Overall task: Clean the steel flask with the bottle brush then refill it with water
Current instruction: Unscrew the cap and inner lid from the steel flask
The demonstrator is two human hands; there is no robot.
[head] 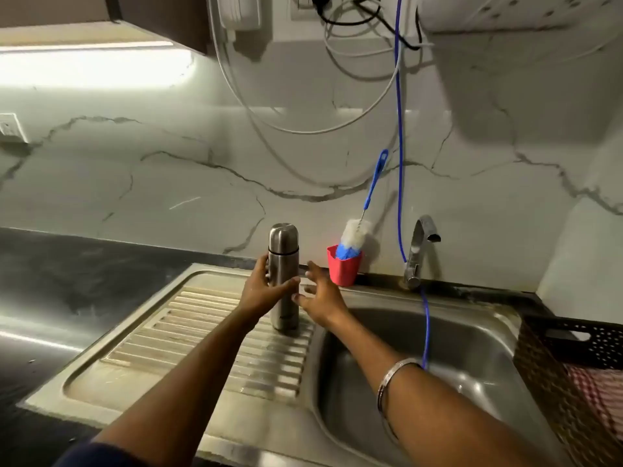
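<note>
a: how many flasks are out?

b: one. a single steel flask (284, 274) stands upright on the ribbed draining board (188, 335) of the sink, its cap on, near the board's back right corner.

a: and the hands?

b: two. the left hand (261, 289) is wrapped round the middle of the flask, fingers behind it and thumb across its front, so it grips the flask. the right hand (318, 296) is just beside the flask on its right, fingers spread and straight, holding nothing; i cannot tell whether a fingertip touches the steel. one metal bangle (392, 392) sits on the right forearm.

a: brushes?

b: one bottle brush (359, 230), head down in one red cup (344, 268), its blue handle leaning up against the marble wall. the cup stands at the back edge of the sink, right of the flask and apart from it.

a: taps and basins?

b: one tap (419, 254) behind one sink basin (472, 365). one thin blue hose (399, 136) hangs down the wall past the tap and into the basin.

a: anything else?

b: one dark perforated basket (553, 362) at the right edge with a checked cloth (596, 392) inside it, and several white cables (286, 129) looping on the wall above.
</note>
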